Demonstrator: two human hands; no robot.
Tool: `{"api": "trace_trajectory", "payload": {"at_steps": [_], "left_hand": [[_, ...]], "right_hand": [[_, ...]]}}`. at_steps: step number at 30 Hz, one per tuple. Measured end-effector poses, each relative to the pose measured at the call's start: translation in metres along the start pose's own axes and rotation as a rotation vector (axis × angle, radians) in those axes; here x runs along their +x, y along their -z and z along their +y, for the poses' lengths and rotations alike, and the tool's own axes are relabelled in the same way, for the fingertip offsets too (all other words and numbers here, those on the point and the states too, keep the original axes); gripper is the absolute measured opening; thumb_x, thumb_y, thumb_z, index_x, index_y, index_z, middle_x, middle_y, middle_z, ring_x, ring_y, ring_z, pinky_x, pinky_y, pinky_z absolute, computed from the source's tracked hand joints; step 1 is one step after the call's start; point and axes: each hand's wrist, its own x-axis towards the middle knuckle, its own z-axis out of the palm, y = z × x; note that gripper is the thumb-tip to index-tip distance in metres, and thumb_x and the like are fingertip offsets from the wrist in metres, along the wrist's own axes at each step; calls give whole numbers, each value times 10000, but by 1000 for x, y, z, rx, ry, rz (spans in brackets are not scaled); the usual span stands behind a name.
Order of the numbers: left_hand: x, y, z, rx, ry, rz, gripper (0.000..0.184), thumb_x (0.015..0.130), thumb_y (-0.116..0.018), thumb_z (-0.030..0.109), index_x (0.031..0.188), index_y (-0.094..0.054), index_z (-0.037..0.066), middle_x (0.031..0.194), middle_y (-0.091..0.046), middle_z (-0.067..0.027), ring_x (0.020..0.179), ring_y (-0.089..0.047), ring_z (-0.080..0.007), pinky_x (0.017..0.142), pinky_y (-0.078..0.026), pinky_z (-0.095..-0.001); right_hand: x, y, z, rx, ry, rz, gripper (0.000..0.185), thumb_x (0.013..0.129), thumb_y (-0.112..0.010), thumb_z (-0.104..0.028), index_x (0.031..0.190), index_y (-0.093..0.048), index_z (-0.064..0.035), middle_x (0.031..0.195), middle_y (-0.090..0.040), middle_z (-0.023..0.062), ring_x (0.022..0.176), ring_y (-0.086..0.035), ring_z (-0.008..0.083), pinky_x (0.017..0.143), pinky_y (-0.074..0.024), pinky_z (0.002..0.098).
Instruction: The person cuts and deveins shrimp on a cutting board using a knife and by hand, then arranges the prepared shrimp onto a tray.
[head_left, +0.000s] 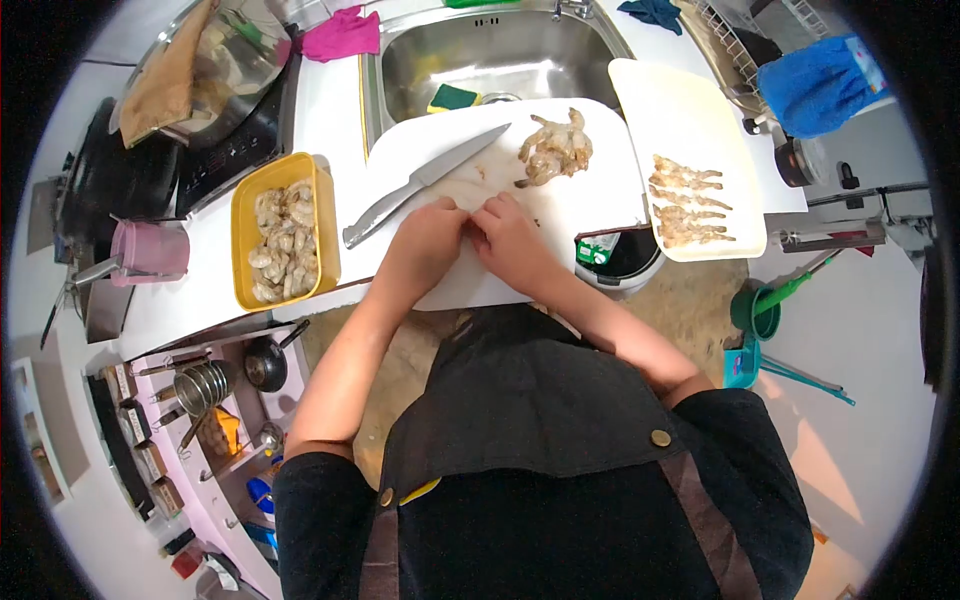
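Note:
My left hand (426, 240) and my right hand (512, 243) meet at the near edge of a white cutting board (400, 148). Both have curled fingers pressed together; whatever they pinch is hidden. Just beyond my left hand lies a kitchen knife (440, 170), blade pointing away to the right. A pile of shrimp (558, 150) sits on the board's far right part. Left of the board, a yellow container (328, 235) holds many greyish shrimp (284, 245). On the right, a pale tray (645, 105) carries several shrimp laid out in a column (688, 205). Small scraps dot the board.
Behind the board is a steel sink (500, 55) with a green and yellow sponge (454, 97). A bin (622, 270) stands below the counter's right edge. A pink cloth (340, 36), a pink cup (150, 250) and a dark cooktop (240, 125) are at left.

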Motion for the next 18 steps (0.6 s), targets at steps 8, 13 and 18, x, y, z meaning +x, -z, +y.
{"api": "trace_trajectory", "payload": {"at_steps": [8,13,18], "left_hand": [[2,9,7,-216,45,-11,132,772,-678,47,892,-717,10,809,-657,-182,734,-642,-319,689,-508,-377],[6,-6,6,-82,18,-22,149,789,-647,41,916,-725,43,866,-658,-169,776,-639,-343,724,-513,-391],[2,-23,12,60,37,68,143,787,-632,49,898,-722,38,861,-653,-166,803,-636,-355,734,-509,-421]], "right_hand": [[-11,23,0,113,-98,-14,79,765,-626,-48,819,-624,10,887,-570,166,940,-530,353,844,-465,425],[-12,20,3,80,-115,-15,72,756,-619,-46,790,-608,16,880,-566,167,942,-527,356,859,-455,431],[-11,19,5,-9,-81,4,82,744,-647,-25,815,-621,6,868,-583,145,916,-537,337,821,-465,410]]}}
